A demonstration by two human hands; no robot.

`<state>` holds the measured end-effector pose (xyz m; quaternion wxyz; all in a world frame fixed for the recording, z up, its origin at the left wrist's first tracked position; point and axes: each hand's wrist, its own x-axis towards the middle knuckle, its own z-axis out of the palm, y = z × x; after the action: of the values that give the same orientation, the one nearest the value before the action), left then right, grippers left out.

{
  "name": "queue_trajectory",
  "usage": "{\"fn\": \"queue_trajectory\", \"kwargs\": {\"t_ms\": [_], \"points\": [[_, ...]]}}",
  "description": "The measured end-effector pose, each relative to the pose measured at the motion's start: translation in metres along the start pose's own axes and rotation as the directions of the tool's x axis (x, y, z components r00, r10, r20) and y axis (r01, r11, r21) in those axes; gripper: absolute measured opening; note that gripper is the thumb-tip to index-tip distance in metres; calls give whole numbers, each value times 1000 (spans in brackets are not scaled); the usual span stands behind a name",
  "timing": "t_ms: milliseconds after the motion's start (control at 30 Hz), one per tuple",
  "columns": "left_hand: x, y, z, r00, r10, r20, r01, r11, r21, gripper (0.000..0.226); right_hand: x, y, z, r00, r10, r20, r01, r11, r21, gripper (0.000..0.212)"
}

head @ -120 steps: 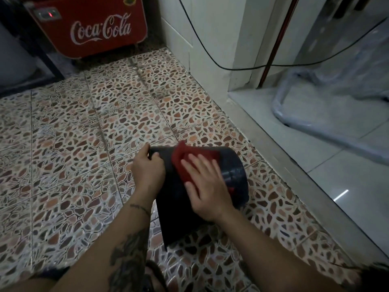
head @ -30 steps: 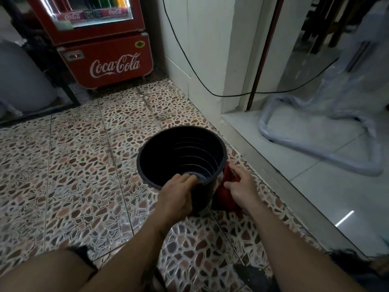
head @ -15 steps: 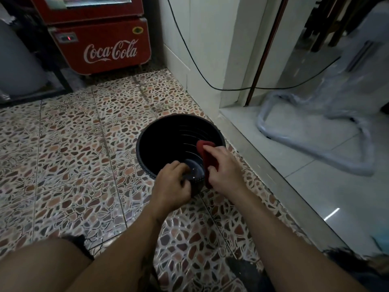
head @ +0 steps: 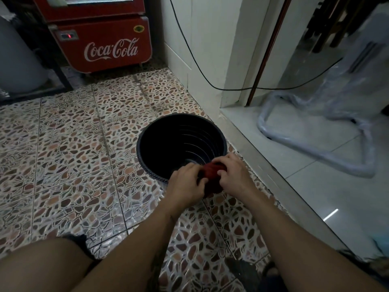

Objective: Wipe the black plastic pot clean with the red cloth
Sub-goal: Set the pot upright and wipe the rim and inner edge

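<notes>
The black pot [head: 182, 144] stands upright, mouth up, on the patterned tile floor [head: 73, 154], close to the raised door sill [head: 263, 165]. Both hands meet at its near rim: the left hand [head: 186, 184] curls closed against the rim and the red cloth [head: 212, 175]. The right hand [head: 235, 175] grips the bunched cloth, fingers folded tight over it, pressing it onto the rim.

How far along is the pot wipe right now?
Done: cannot judge, since the black pot is too dark to show which parts are clean. In hand: both the left hand and the right hand bunch the red cloth at the near rim. Left: probably the ribbed inside wall.
</notes>
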<state>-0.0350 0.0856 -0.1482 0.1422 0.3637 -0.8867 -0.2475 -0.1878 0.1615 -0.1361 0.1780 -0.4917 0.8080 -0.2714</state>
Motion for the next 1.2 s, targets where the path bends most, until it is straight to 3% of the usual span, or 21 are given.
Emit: {"fn": "queue_trajectory", "kwargs": {"t_ms": [100,233,300,433,533,633,733,800,1000,1200], "points": [[-1,-1,0,1000,-6,18,6,999,44,28,11,-2,-6,997,59,-41,-52,986,157,36],[5,1,-6,997,-67,-47,64,996,-56,18,31,-15,-15,991,88,-99,-54,951,305,32],[8,1,-9,992,-103,-73,97,992,-79,15,40,-17,-14,993,62,-104,-38,974,224,30],[8,-2,-7,990,-140,-29,139,989,-41,20,33,-9,-11,992,-112,-62,99,979,-179,20],[5,0,-4,994,-104,-27,102,993,-58,32,16,2,-13,947,-322,13,303,874,-381,39],[3,1,0,995,-42,86,34,995,89,34,3,12,-8,950,-262,171,312,808,-499,57],[2,5,3,980,-42,195,-11,965,262,31,-1,19,2,943,-245,225,331,758,-562,53],[-1,6,5,983,-15,182,-50,936,349,30,0,18,4,940,-258,222,340,751,-566,52],[-2,-1,-2,996,2,91,-41,902,430,28,6,6,4,945,-264,192,326,763,-558,56],[3,2,-12,987,-39,158,-37,892,451,32,6,-1,-1,947,-229,228,315,810,-495,60]]}}
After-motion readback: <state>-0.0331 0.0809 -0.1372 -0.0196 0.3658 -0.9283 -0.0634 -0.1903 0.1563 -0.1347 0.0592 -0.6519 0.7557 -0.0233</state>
